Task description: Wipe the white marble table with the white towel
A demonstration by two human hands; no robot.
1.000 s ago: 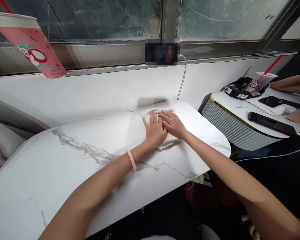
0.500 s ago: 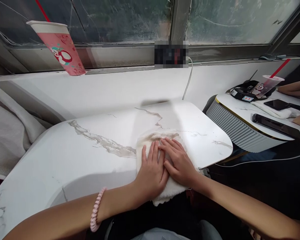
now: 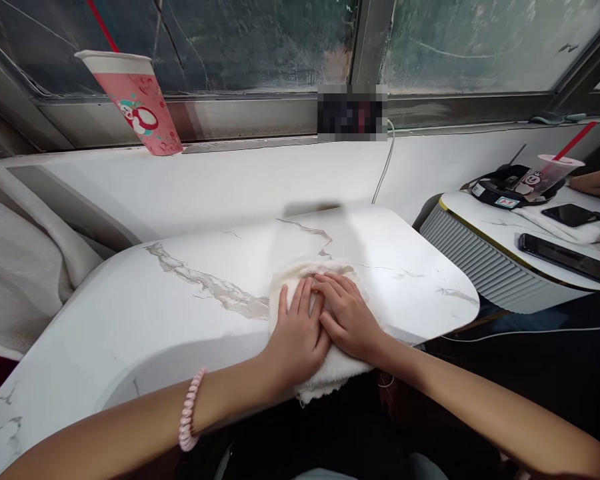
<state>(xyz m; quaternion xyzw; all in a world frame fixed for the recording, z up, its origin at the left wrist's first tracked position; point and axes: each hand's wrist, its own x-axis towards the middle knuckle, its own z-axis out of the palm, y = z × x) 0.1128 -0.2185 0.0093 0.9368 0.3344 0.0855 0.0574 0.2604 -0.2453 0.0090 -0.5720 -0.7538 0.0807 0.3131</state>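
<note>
A white fluffy cloth (image 3: pixel 286 285) lies at the near edge of a white marble-patterned table (image 3: pixel 190 307), part of it hanging over the edge. My left hand (image 3: pixel 296 333) lies flat on the cloth with fingers stretched out. Beside it, my right hand (image 3: pixel 347 313) also presses flat on the cloth, its fingers overlapping my left fingertips. A pink coiled band sits on my left wrist (image 3: pixel 190 419).
A pink paper cup with a red straw (image 3: pixel 139 103) stands on the window ledge at left. A white cable (image 3: pixel 384 167) runs down the wall. At right, a second table (image 3: pixel 500 233) holds phones, a lidded cup (image 3: pixel 547 170) and another person's arm (image 3: pixel 597 180). Grey fabric (image 3: pixel 15 267) lies left.
Both hands dragged the cloth from the table's far side toward me to its near edge; since half a second ago they have shifted only slightly.
</note>
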